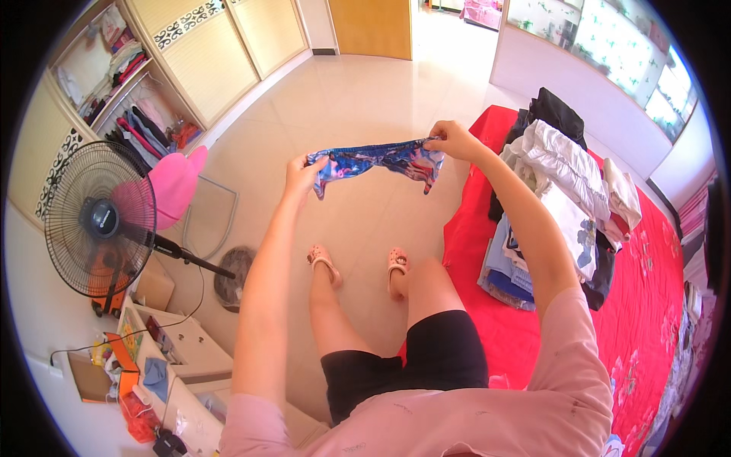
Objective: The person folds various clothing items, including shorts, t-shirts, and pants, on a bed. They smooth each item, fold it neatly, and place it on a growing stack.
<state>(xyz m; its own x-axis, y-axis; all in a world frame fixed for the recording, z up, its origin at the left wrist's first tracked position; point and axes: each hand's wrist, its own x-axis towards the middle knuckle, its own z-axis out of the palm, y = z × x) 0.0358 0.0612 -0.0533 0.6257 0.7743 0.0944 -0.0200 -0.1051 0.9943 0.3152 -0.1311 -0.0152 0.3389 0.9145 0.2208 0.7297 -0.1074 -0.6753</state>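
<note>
A small pair of stretchy shorts or swim trunks, patterned in blue, pink and red, hangs stretched between my two hands. Its elastic waistband runs along the top. My left hand pinches the waistband at one end, with the thumb across the front. At the other end, my right hand grips the opposite corner, slightly higher. Both arms reach out in front of me over the tiled floor. To the right, stacked folded clothes in white, black and blue lie on a red bed cover.
On the left stand a black pedestal fan, a pink plush cushion and a white cabinet with its trailing cable. An open wardrobe holds clothes at the upper left. A wooden door is at the back.
</note>
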